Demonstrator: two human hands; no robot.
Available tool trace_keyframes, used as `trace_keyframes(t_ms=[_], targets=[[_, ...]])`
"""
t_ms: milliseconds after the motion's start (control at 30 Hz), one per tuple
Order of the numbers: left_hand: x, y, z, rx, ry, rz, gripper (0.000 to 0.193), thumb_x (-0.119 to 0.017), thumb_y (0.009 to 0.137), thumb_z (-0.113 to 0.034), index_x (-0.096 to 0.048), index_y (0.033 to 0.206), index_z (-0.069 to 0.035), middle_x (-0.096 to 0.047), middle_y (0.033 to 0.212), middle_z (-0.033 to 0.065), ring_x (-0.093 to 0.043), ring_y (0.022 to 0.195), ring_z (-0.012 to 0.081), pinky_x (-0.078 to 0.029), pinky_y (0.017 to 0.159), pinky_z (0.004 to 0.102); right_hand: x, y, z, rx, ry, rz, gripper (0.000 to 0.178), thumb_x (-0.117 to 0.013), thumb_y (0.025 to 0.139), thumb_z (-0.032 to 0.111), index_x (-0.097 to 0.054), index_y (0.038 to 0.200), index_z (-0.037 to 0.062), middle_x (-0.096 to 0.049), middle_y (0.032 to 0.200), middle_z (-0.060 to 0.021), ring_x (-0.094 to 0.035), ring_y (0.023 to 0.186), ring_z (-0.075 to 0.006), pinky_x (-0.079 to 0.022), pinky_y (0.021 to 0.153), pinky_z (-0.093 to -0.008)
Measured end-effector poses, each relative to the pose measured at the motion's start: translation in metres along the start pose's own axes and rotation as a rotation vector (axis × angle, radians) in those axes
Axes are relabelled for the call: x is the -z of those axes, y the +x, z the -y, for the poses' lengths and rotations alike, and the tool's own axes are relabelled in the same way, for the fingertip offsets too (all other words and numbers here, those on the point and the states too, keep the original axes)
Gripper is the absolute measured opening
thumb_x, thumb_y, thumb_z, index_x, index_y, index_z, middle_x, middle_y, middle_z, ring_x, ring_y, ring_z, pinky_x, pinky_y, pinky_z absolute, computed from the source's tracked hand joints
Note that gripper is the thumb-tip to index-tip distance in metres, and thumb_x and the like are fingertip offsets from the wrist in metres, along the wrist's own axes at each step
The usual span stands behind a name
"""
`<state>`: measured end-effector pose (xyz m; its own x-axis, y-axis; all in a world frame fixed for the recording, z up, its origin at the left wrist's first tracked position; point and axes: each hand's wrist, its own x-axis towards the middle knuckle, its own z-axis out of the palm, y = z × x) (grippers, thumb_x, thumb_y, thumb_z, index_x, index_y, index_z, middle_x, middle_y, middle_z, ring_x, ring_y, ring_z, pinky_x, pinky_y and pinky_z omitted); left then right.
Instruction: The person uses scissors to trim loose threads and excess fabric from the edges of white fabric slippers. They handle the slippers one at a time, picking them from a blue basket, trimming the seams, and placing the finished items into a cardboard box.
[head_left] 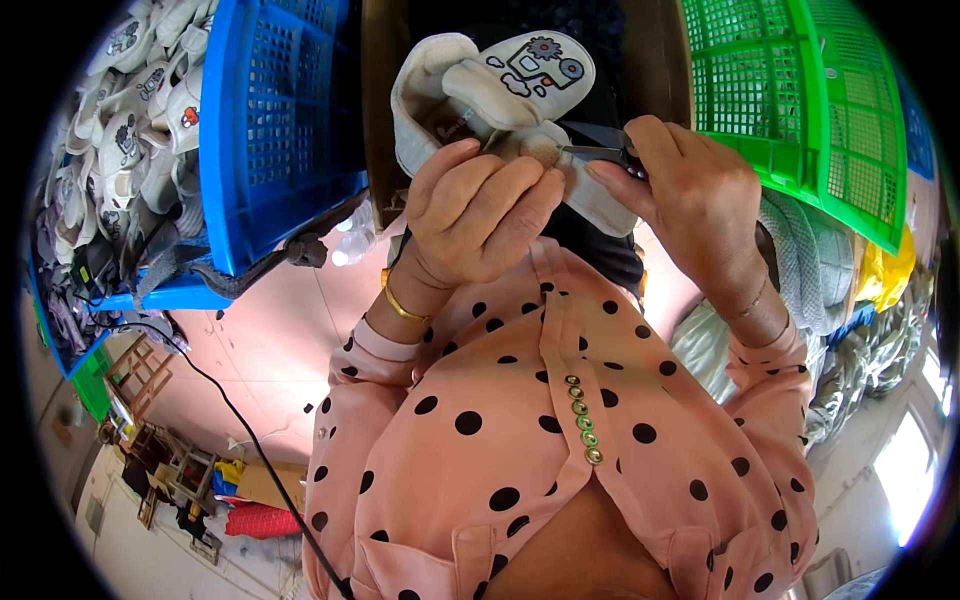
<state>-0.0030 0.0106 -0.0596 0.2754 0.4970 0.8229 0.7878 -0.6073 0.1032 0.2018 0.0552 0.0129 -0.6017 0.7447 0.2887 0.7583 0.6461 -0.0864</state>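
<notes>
In front of my chest is an off-white soft shoe (pixel 540 75) with a grey, blue and black vehicle design on its toe. More off-white shoe material (pixel 598 195), perhaps a second shoe, hangs below it. My left hand (pixel 485 215) is closed on the near side, its fingertips pinching beside a brownish patch. My right hand (pixel 705 190) grips dark-handled scissors (pixel 596 153). Their blades are parted and point left, close to my left fingertips. The handles are mostly hidden in my palm, and what lies between the left fingertips is too small to make out.
A blue plastic crate (pixel 270 150) stands at my left and a green one (pixel 760 85) at my right. Many similar shoes (pixel 125 140) are piled far left. A black cable (pixel 225 395) runs down the left side. Grey fabric (pixel 800 260) and a yellow bag (pixel 893 270) lie right.
</notes>
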Motion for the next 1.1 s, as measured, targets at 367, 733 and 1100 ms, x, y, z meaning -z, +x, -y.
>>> trace_keyframes(t_ms=[367,733,1100], targets=[[0.008,0.009,0.000,0.007,0.006,-0.005,0.015,-0.072,0.079,-0.017,-0.069,0.094,-0.016,-0.064,0.093,-0.0045,-0.056,0.087,0.0140,-0.050,0.089,0.0339,-0.006,-0.002,0.007,-0.368,0.894,0.007,0.030,-0.074,0.085,0.025,-0.060,0.104,0.0061,-0.060,0.079,0.0020,-0.050,0.063,-0.0039,-0.046,0.058,-0.0210],[0.016,0.017,0.003,-0.015,-0.099,-0.003,0.013,-0.073,0.077,-0.012,-0.070,0.090,-0.012,-0.063,0.095,-0.0005,-0.055,0.089,0.0162,-0.056,0.085,0.0343,-0.020,0.012,-0.017,-0.546,1.010,-0.138,0.014,-0.060,0.096,0.017,-0.061,0.088,0.0051,-0.051,0.073,0.0048,-0.042,0.061,-0.0033,-0.035,0.054,-0.0204],[0.017,0.022,0.001,-0.044,-0.074,-0.015,0.017,-0.073,0.077,-0.015,-0.072,0.094,-0.014,-0.064,0.097,-0.0019,-0.056,0.090,0.0154,-0.053,0.085,0.0339,-0.002,0.015,0.004,-0.389,1.327,0.370,0.024,-0.068,0.091,0.021,-0.063,0.095,-0.0026,-0.060,0.076,-0.0011,-0.050,0.068,-0.0044,-0.045,0.060,-0.0225]])
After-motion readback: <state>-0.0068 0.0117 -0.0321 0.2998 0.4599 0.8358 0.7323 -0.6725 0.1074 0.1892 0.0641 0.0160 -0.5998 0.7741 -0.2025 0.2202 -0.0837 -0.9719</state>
